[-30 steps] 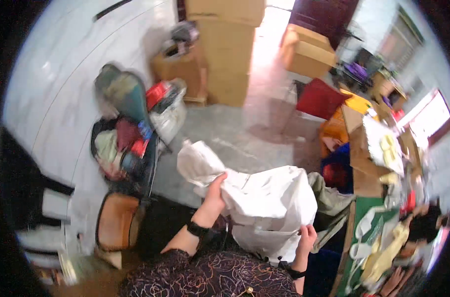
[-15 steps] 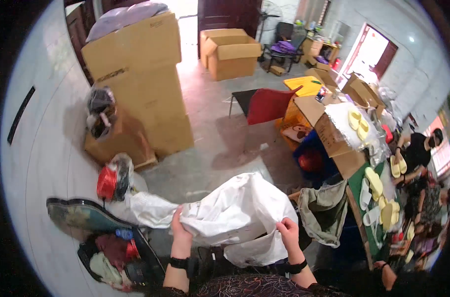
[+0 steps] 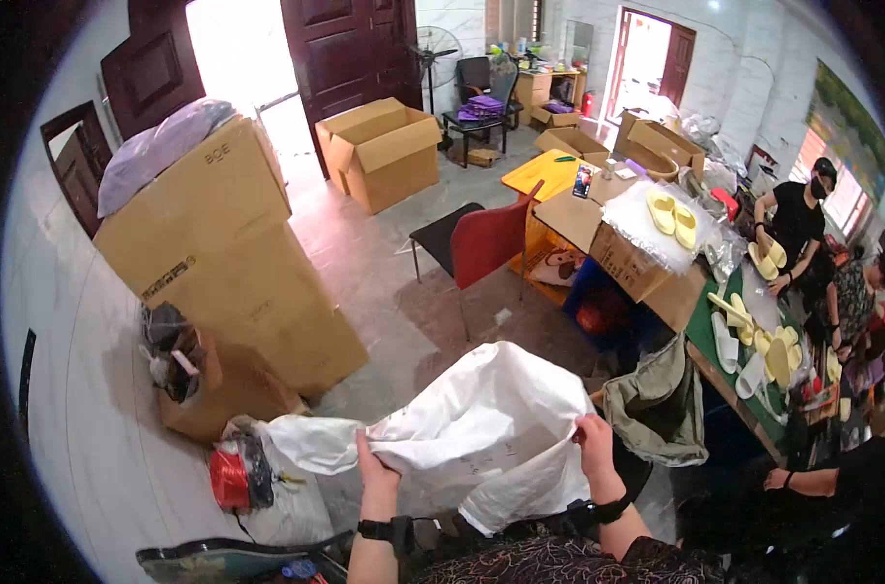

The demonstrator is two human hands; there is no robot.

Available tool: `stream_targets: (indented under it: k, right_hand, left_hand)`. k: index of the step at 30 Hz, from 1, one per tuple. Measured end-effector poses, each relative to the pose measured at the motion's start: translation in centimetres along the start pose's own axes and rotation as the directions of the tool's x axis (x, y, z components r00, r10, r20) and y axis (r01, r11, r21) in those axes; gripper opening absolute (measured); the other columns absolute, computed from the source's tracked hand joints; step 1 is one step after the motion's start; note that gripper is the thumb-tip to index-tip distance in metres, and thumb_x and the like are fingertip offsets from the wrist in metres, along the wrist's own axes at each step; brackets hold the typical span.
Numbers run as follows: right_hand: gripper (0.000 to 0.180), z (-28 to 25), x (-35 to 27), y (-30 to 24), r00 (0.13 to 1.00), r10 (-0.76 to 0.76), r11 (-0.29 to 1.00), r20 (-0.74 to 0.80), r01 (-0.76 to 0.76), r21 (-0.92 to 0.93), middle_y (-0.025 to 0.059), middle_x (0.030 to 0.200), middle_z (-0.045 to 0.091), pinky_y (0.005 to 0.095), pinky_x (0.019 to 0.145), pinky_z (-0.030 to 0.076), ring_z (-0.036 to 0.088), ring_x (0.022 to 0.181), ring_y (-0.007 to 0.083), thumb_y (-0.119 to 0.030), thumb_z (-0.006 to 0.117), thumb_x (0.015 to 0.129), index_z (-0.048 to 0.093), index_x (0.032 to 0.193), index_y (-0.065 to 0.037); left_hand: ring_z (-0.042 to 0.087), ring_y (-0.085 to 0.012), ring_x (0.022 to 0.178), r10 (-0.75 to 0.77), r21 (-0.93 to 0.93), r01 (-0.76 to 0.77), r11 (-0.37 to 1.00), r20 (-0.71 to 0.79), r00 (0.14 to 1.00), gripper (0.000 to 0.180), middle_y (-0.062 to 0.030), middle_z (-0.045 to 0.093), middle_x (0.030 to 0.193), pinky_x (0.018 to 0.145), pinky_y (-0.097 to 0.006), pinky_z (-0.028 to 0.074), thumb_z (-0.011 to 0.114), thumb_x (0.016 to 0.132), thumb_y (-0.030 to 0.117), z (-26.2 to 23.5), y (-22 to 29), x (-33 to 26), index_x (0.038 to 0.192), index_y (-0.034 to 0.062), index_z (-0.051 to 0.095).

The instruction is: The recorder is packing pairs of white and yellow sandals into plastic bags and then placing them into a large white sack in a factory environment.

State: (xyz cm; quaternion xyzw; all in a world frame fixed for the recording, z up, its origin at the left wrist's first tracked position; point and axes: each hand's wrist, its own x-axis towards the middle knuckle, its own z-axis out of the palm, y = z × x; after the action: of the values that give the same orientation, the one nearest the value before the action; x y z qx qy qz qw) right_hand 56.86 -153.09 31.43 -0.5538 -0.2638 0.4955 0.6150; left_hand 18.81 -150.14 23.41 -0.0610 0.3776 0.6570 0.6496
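In the lower middle of the frame the person holds a large white woven sack (image 3: 481,428) in front of the body with both hands. The left hand (image 3: 376,469) pinches the upper edge of the sack at its left side, the fingers closed on a fold of the cloth. The right hand (image 3: 594,450) pinches the same edge further to the right, also pressed together on the material. Between the two grips the edge hangs loose, and the rest of the sack falls down toward the lap.

The sack looks thin, soft and light, I think; it makes folds and keeps no shape, so it will sag where nothing supports it. The woven plastic may be a little slippery, so a firm pinch on the rim near the corners seems the best place to hold it.

At the lower left another white bag (image 3: 296,457) lies on the floor beside a red roll (image 3: 226,479). Behind it stands a big cardboard box (image 3: 219,253), and a red chair (image 3: 486,243) is in the centre.
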Motion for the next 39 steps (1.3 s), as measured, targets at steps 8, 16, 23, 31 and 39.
stream_targets:
  k: [8, 16, 23, 31, 39]
  right_hand:
    - [0.016, 4.4, 13.7, -1.3, 0.988, 0.032, 0.759, -0.154, 0.077, 0.646, 0.0049, 0.095, 0.066, 0.0306, 0.085, 0.046, 0.06, 0.091, 0.018, -0.019, 0.057, 0.089, 0.063, 0.092, -0.005]
    - [0.017, 8.6, 22.1, -3.4, 0.982, 0.088, 0.658, -0.169, 0.07, 0.75, 0.004, 0.088, 0.067, 0.0328, 0.083, 0.049, 0.061, 0.086, 0.0192, -0.023, 0.056, 0.089, 0.064, 0.088, -0.008]
    - [0.022, 8.8, 26.3, -5.3, 0.979, -0.084, 0.765, -0.187, 0.183, 0.617, 0.009, 0.106, 0.065, 0.0321, 0.093, 0.047, 0.06, 0.1, 0.0208, -0.015, 0.054, 0.095, 0.062, 0.109, 0.0]
    - [0.038, 12.5, 21.4, -7.5, 0.801, -0.436, 0.839, -0.411, 0.197, -0.507, 0.0058, 0.11, 0.061, 0.0266, 0.089, 0.042, 0.056, 0.102, 0.0152, -0.012, 0.066, 0.085, 0.057, 0.12, -0.001]
    - [0.112, 16.3, 18.3, -2.3, 0.86, -0.384, 0.519, -0.335, -0.1, -0.849, 0.0234, 0.139, 0.04, 0.0449, 0.109, 0.031, 0.037, 0.13, 0.0387, -0.037, 0.089, 0.057, 0.029, 0.143, 0.003]
  left_hand:
    - [0.028, -0.0364, 0.138, -0.581, 0.574, 0.601, 0.556, -0.249, 0.775, 0.1, -0.0169, 0.028, 0.152, 0.112, -0.053, 0.022, 0.054, 0.081, 0.072, 8.3, -4.1, 11.6, 0.15, 0.0069, 0.023]
    - [0.038, -0.0298, 0.134, -0.725, 0.495, -0.866, -0.063, 0.574, 0.381, 0.106, -0.0121, 0.046, 0.142, 0.111, -0.047, 0.027, 0.076, 0.075, 0.048, 22.2, -10.6, 10.8, 0.15, 0.0031, 0.016]
    - [0.061, -0.0417, 0.094, -0.769, 0.4, -0.916, -0.012, 0.583, 0.264, 0.033, -0.0192, 0.065, 0.101, 0.08, -0.046, 0.051, 0.062, 0.082, 0.02, 25.7, -14.1, 16.6, 0.114, 0.0134, 0.062]
    - [0.062, -0.0138, 0.078, -0.504, 0.808, -0.379, 0.451, 0.581, 0.639, 0.031, -0.0072, 0.069, 0.084, 0.068, -0.03, 0.049, 0.064, 0.09, 0.022, 40.1, -10.7, 22.4, 0.099, -0.0074, 0.067]
    - [0.067, -0.0241, 0.087, -0.764, 0.8, 0.289, 0.527, 0.296, 0.573, 0.028, -0.0117, 0.068, 0.101, 0.072, -0.039, 0.055, 0.061, 0.092, 0.019, 45.3, -8.8, 33.7, 0.11, -0.0021, 0.062]
